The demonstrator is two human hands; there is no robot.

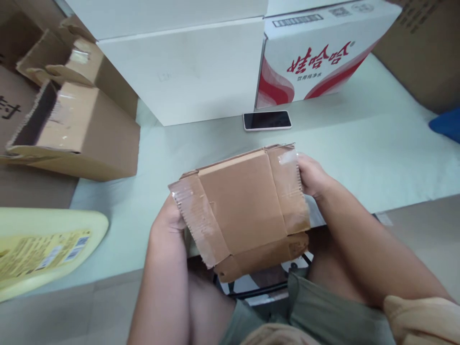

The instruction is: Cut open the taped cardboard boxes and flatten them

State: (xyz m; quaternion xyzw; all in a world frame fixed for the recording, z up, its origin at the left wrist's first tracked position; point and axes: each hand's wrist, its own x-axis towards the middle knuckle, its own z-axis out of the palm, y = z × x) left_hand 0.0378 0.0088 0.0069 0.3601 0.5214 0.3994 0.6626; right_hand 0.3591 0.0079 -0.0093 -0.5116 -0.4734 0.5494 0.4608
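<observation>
A brown cardboard box (244, 201) is held between my two hands in front of me, over the table's near edge. Its side flaps carry strips of clear tape and have ragged edges, and another flap hangs toward my lap. My left hand (170, 213) grips its left side, with the fingers tucked behind the cardboard. On the right side, my right hand (312, 175) is closed on the box, its fingertips mostly hidden. Beyond the box, a phone (267, 120) with a dark screen lies flat on the table.
Large white boxes (201, 72) stand at the back, beside a white-and-red carton (316, 62). Open cardboard boxes (104, 129) sit at the left. A pale yellow bottle-shaped container (82, 220) lies at the lower left. The table (377, 158) has a pale green cover. A blue object (447, 124) shows at the right.
</observation>
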